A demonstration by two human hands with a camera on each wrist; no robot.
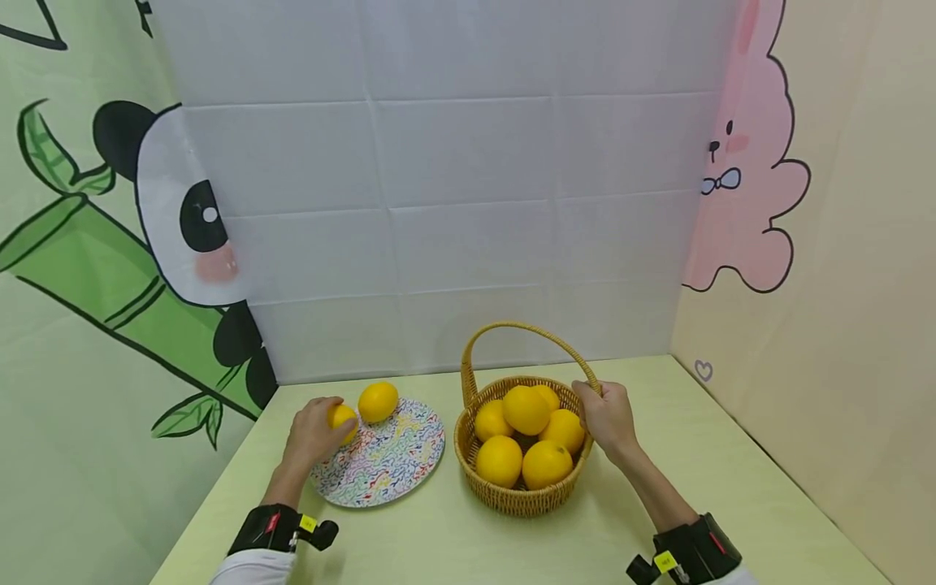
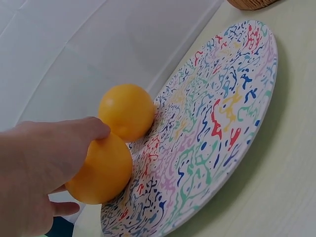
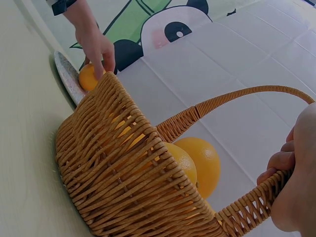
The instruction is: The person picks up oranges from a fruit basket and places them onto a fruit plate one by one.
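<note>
At the left edge of a round, multicoloured speckled plate (image 1: 387,467), my left hand (image 1: 314,431) grips an orange (image 2: 104,170), thumb and fingers around its sides. A second orange (image 1: 378,402) sits beside it at the plate's back rim. To the right stands a woven basket (image 1: 522,502) holding several oranges (image 1: 525,410). My right hand (image 1: 610,416) holds the right side of its tall arched handle (image 1: 521,327), with fingers curled round the weave in the right wrist view. The basket's wall hides most of its fruit there.
A pale yellow-green table (image 1: 431,548) carries the plate and basket. Behind it hangs a creased white sheet (image 1: 468,244). Walls with a panda drawing (image 1: 193,219) and a pink rabbit drawing (image 1: 753,179) flank the left and right sides.
</note>
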